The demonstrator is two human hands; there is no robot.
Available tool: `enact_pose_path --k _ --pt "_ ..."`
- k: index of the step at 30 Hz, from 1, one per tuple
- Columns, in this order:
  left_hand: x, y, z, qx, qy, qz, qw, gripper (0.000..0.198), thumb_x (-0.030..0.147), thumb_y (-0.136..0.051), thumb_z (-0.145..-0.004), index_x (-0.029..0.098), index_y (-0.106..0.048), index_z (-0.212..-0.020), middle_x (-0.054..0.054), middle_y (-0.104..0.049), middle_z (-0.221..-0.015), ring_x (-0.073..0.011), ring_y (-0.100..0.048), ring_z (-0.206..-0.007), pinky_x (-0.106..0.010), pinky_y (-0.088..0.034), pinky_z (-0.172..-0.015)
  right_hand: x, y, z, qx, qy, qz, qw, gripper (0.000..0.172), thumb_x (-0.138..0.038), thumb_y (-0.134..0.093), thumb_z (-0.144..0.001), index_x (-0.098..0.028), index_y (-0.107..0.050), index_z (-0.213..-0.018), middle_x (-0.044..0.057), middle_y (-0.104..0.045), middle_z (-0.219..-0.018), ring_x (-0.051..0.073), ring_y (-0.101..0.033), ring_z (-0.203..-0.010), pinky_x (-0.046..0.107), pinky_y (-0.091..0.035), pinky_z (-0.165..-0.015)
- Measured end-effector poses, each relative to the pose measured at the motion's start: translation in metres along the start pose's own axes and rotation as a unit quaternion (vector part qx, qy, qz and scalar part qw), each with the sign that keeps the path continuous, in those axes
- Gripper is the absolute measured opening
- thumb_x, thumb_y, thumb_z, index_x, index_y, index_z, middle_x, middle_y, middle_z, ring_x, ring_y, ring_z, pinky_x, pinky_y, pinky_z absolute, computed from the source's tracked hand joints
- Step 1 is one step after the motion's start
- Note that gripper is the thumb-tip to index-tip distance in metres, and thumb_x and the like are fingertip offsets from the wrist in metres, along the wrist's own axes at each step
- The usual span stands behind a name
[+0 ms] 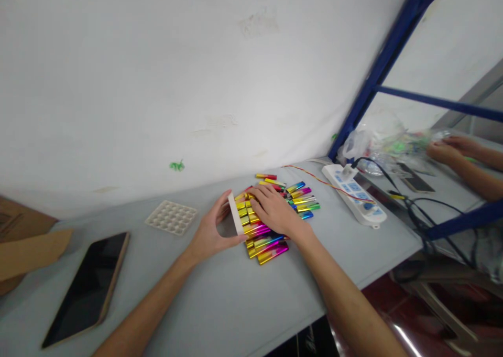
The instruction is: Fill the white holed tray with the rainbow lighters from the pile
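Note:
My left hand [212, 232] grips a white tray [236, 214] stood on its edge, thumb at the near end and fingers at the far end. Shiny metallic tubes that look like lighters [255, 229], yellow fading to magenta or blue, lie with their yellow ends against the tray's right face. Over them is my right hand [275, 207], its bent fingers closed on some of the lighters near the tray; its thumb is hidden. More loose lighters [305, 199] fan out to the right of this hand. A second white tray with round cells [172, 217] lies flat to the left.
A black-screened tablet [88, 289] and a cardboard box [31, 247] are at left. On the right stand a white power strip [353, 194] with cables and a blue metal frame [377, 79]. Beyond the frame, another person's hands [451, 148] are near plastic bags [377, 152].

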State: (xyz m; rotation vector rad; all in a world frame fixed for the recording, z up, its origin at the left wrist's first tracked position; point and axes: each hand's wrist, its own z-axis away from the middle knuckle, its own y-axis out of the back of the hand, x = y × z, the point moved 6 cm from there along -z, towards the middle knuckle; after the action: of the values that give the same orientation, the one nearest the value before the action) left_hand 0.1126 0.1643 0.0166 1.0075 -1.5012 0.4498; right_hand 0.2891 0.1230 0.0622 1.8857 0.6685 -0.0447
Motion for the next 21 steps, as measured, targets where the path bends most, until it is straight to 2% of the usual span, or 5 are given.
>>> enact_pose_path --k 6,10,17,21 --pt "0.002 0.0 0.0 -0.004 0.0 -0.007 1.0 0.12 0.04 -0.096 -0.069 0.025 -0.027 -0.166 -0.019 -0.047 -0.163 -0.0389 -0.05 -0.148 -0.056 -0.039 -0.125 0.025 -0.003 0.003 0.006 -0.025 0.025 0.999 0.038 -0.029 -0.031 -0.114 -0.016 -0.064 -0.128 0.013 -0.07 -0.125 0.026 -0.06 -0.121 0.045 -0.045 -0.113" --pt "-0.001 0.001 -0.001 -0.006 -0.005 -0.014 1.0 0.119 0.041 -0.095 -0.07 0.026 -0.027 -0.167 -0.019 -0.046 -0.164 -0.0389 -0.049 -0.149 -0.054 -0.04 -0.125 0.036 -0.003 0.002 0.016 -0.04 0.024 0.999 0.043 -0.03 -0.029 -0.115 -0.015 -0.066 -0.128 0.013 -0.072 -0.124 0.024 -0.061 -0.124 0.041 -0.042 -0.117" --pt "-0.007 0.001 0.0 -0.007 -0.002 -0.014 1.0 0.12 0.041 -0.095 -0.07 0.025 -0.026 -0.167 -0.019 -0.045 -0.164 -0.0389 -0.049 -0.149 -0.057 -0.038 -0.126 0.048 -0.001 0.003 0.029 -0.086 0.039 0.995 0.045 -0.034 -0.032 -0.115 -0.017 -0.073 -0.115 0.011 -0.074 -0.119 0.022 -0.064 -0.118 0.037 -0.046 -0.111" --pt "-0.005 0.001 0.0 -0.01 -0.001 -0.009 1.0 0.12 0.04 -0.095 -0.07 0.024 -0.026 -0.167 -0.021 -0.045 -0.163 -0.0391 -0.048 -0.149 -0.059 -0.035 -0.126 0.057 -0.002 0.006 0.028 -0.105 0.05 0.993 0.041 -0.034 -0.039 -0.114 -0.015 -0.075 -0.118 0.013 -0.075 -0.119 0.024 -0.066 -0.117 0.039 -0.047 -0.111"
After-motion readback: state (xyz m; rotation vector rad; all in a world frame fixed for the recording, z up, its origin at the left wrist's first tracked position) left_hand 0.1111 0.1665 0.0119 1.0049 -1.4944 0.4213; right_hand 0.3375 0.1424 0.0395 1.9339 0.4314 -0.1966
